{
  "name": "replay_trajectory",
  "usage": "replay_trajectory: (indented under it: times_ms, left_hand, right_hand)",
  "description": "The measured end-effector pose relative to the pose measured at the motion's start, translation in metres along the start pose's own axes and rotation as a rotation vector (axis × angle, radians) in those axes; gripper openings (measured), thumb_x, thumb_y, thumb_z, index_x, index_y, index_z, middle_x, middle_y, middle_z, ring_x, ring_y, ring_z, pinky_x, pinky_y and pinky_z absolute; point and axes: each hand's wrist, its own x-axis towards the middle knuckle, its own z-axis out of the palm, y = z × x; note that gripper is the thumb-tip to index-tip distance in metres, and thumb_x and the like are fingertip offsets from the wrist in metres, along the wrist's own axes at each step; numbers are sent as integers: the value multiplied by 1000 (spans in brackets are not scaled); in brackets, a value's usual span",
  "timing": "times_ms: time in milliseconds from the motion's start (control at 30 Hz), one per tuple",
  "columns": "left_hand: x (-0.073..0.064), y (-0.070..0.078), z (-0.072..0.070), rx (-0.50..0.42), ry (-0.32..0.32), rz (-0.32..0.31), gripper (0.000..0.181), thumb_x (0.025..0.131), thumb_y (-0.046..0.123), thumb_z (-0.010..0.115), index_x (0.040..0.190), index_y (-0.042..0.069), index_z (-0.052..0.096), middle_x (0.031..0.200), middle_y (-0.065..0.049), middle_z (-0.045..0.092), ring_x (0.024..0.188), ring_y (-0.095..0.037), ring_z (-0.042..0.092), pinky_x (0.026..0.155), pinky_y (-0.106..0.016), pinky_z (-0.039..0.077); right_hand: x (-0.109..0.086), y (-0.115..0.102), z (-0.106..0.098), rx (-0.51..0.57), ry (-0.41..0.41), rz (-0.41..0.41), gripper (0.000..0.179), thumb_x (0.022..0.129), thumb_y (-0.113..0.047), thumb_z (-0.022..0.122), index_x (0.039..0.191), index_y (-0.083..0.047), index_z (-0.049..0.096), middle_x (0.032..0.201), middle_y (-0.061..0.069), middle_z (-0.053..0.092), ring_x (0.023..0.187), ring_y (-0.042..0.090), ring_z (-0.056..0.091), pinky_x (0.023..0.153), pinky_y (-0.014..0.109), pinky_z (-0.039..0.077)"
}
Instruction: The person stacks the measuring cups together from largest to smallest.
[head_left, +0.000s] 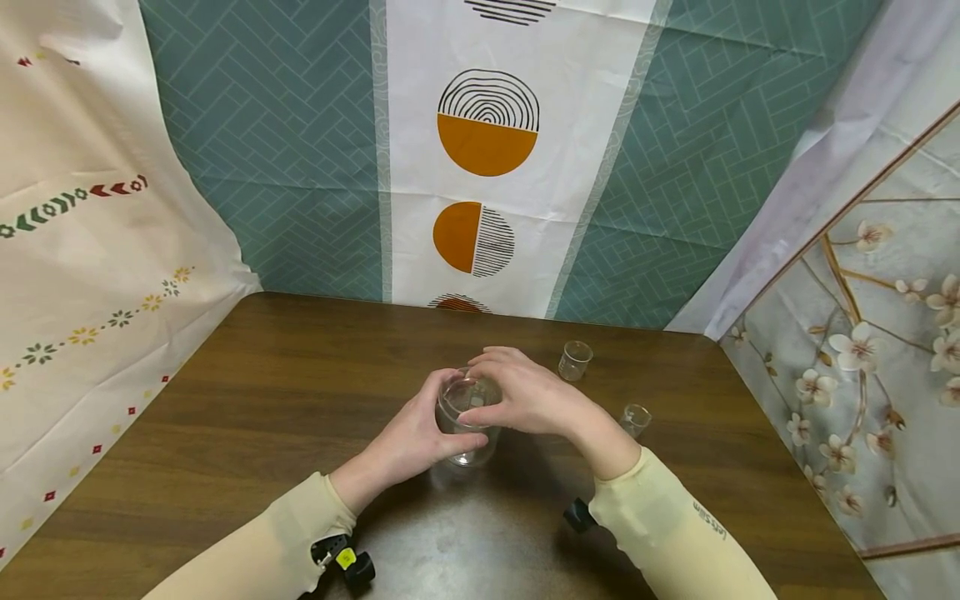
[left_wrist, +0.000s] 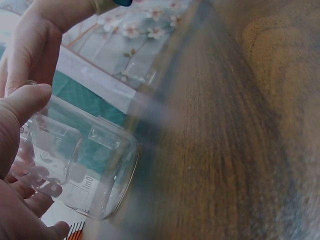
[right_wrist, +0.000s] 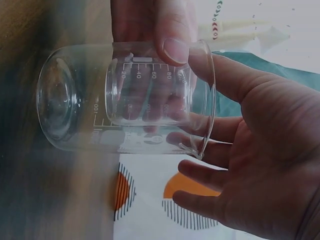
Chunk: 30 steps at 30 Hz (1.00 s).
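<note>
A large clear glass beaker stands at the middle of the table, and a smaller graduated beaker sits inside its upper part. In the right wrist view a gap shows between the small beaker's base and the large one's bottom. My left hand grips the large beaker from the left, thumb on the near side and fingers around the far side. From the right, my right hand reaches over the rim, thumb and fingers at the small beaker's top edge. Its exact fingertip contact is partly hidden by the left thumb and glass.
Farther back to the right stands a small glass beaker. Another small glass vessel stands closer, partly behind my right forearm. The brown wooden table ends at a patterned curtain behind, with hanging cloths at both sides.
</note>
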Motion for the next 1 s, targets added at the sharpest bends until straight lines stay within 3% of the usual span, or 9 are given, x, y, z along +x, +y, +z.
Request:
replay_trajectory:
  times_ms: [467, 1000]
  left_hand:
    - [-2, 1, -1, 1, -7, -18, 95, 86, 49, 96, 158, 18, 43, 160, -3, 53, 145, -24, 54, 118, -56, 43]
    - [-3, 2, -2, 1, -18, -34, 93, 87, 48, 95, 157, 17, 43, 162, -7, 50, 148, -27, 51, 118, -58, 42]
  right_hand:
    - [6, -4, -5, -59, -56, -6, 53, 96, -46, 87, 132, -9, 76, 144, 6, 70, 158, 33, 40, 127, 49, 36]
    - [9, -7, -5, -83, -73, 5, 48, 95, -41, 89, 128, -8, 78, 158, 12, 58, 163, 36, 28, 127, 51, 35]
